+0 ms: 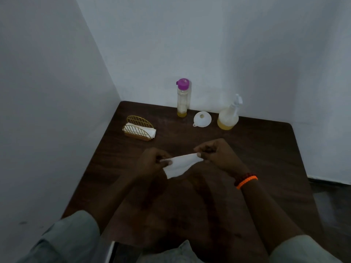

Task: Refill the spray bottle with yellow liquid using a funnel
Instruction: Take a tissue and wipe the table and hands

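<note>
Both hands stretched a white tissue [179,164] above the desk [266,149].

Left hand [152,162] and right hand [218,154] pinched its ends with their fingers. By the wall, the spray bottle [228,115] held shallow yellow liquid; the funnel [202,119] lay beside it, the purple-capped bottle [182,97] nearly empty.

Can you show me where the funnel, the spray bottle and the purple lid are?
funnel [202,119], head view, on its white bowl.
spray bottle [228,116], head view, on its body.
purple lid [183,83], head view, on its top.
</note>
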